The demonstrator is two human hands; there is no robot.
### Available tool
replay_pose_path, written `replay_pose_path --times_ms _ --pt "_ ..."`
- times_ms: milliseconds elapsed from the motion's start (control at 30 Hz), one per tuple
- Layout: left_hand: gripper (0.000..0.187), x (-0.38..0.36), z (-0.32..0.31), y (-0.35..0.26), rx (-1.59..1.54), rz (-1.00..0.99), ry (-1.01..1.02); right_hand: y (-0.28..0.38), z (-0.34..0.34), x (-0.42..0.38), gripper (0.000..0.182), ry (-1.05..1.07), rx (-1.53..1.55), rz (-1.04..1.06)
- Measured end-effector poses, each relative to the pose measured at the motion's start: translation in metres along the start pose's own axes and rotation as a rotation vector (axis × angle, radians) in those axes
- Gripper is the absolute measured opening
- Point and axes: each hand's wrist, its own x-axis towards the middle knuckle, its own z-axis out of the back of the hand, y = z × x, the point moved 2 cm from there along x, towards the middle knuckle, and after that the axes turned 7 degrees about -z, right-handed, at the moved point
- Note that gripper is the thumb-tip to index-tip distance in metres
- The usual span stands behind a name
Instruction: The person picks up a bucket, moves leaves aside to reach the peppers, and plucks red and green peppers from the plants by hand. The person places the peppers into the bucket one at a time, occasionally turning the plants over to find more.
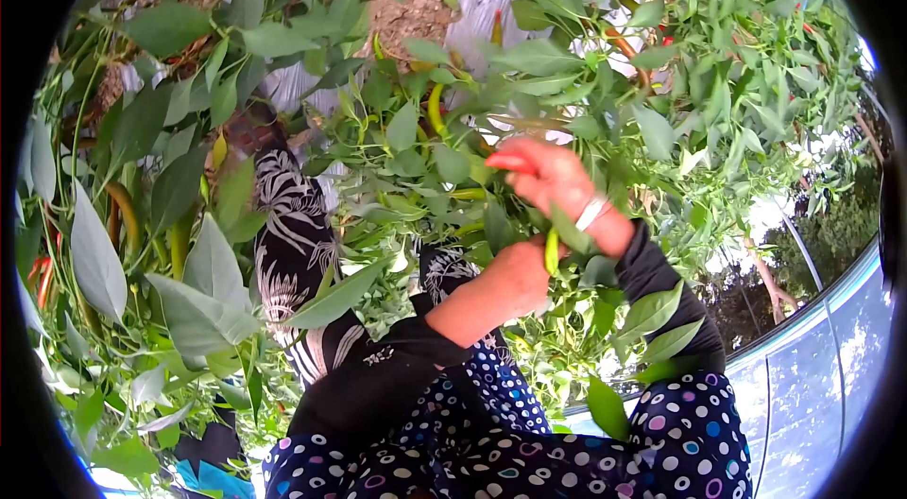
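Tight room for movement is given at the middle, where the right hand [556, 180] and left hand [513, 280] are closely framed by pepper foliage [397, 168] on the left, far and right sides. On the near side, reach is bounded by dotted cloth [685, 428] and dark sleeves [378, 395].

A red pepper [510, 162] is pinched in the curled fingers of the right hand, its tip pointing left. The left hand is curled just nearer, with a yellow-green pepper [552, 251] upright against its fingertips; whether it is gripped or merely touched cannot be told. A white band [592, 213] is worn at the right wrist.

A curved yellow pepper [436, 111] is hung among leaves on the far side, and red peppers [42, 277] are seen at the left edge. The way is partly crossed by broad leaves [206, 315] near left. Black-and-white patterned cloth [293, 215] is partly covered by foliage.

Brown soil [411, 3] is exposed at the far side, beside pale plastic sheeting [484, 3]. A blue surface [803, 395] is seen near right, with dark trees [846, 201] beyond it.
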Motion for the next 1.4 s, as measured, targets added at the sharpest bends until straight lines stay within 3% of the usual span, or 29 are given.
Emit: replay_pose_path --times_ms 67,133,433,533,600,633,667,733,767,800,833,867,900,933,1000,1067,1133,1267,1333,1400 --pt "0.029 0.003 -0.002 0.004 0.072 0.189 0.295 0.012 -0.018 -0.001 0.019 0.012 -0.432 0.201" --pt "0.028 -0.003 -0.025 0.028 -0.022 0.117 0.143 0.019 -0.034 -0.007 0.02 0.008 -0.65 0.311" --pt "0.029 0.007 -0.015 0.015 -0.039 0.175 0.046 0.044 -0.055 -0.026 0.016 0.247 -0.807 0.362" --pt "0.03 -0.001 -0.014 0.005 -0.051 0.407 -0.206 0.047 -0.063 -0.032 0.012 0.31 -0.804 0.424" --pt "0.03 -0.006 -0.015 0.004 -0.039 0.508 -0.268 0.084 -0.095 -0.052 0.012 0.508 -0.612 0.543" --pt "0.033 0.002 -0.01 0.018 -0.04 0.183 0.042 0.097 -0.114 -0.062 0.013 0.497 -0.455 0.627" --pt "0.033 -0.002 -0.009 0.022 -0.036 0.198 0.051 0.108 -0.126 -0.069 0.015 0.481 -0.293 0.71" --pt "0.042 -0.003 0.006 0.016 0.047 -0.29 -0.179 0.113 -0.118 -0.062 0.016 0.392 -0.177 0.722" --pt "0.048 0.003 -0.005 0.024 -0.029 0.266 0.145 0.114 -0.111 -0.057 0.017 0.313 -0.075 0.721" --pt "0.042 0.001 0.0 0.017 -0.216 0.155 -0.129 0.117 -0.079 -0.044 0.017 0.23 0.087 0.637" --pt "0.042 -0.001 -0.007 0.024 -0.216 0.15 -0.127 0.113 -0.048 -0.031 0.015 0.072 0.122 0.626" --pt "0.039 -0.002 -0.017 0.035 -0.018 0.151 0.021 0.106 -0.013 -0.025 0.012 -0.164 0.092 0.467" --pt "0.037 -0.003 -0.024 0.041 0.183 0.147 0.168 0.09 0.024 -0.013 0.012 -0.412 0.144 0.506" --pt "0.038 -0.004 -0.021 0.038 0.179 0.169 0.189 0.073 0.067 -0.015 0.011 -0.438 0.45 0.253" --pt "0.035 -0.007 -0.025 0.041 0.204 0.154 0.138 0.026 0.14 -0.01 0.012 -0.86 0.363 0.139" --pt "0.035 -0.008 -0.027 0.044 0.219 0.162 0.164 -0.01 0.188 -0.01 0.015 -1.002 0.353 -0.074" --pt "0.036 -0.007 -0.031 0.044 0.231 0.176 0.195 -0.033 0.205 -0.006 0.01 -0.946 0.447 -0.237" --pt "0.033 -0.007 -0.03 0.044 0.263 0.186 0.178 -0.063 0.217 0.011 0.019 -0.835 0.285 -0.416" --pt "0.028 -0.009 -0.03 0.044 0.312 0.2 0.188 -0.094 0.227 0.024 0.03 -0.76 -0.093 -0.38" --pt "0.027 -0.012 -0.036 0.052 0.324 0.157 0.166 -0.106 0.229 0.036 0.026 -0.86 -0.275 -0.551"
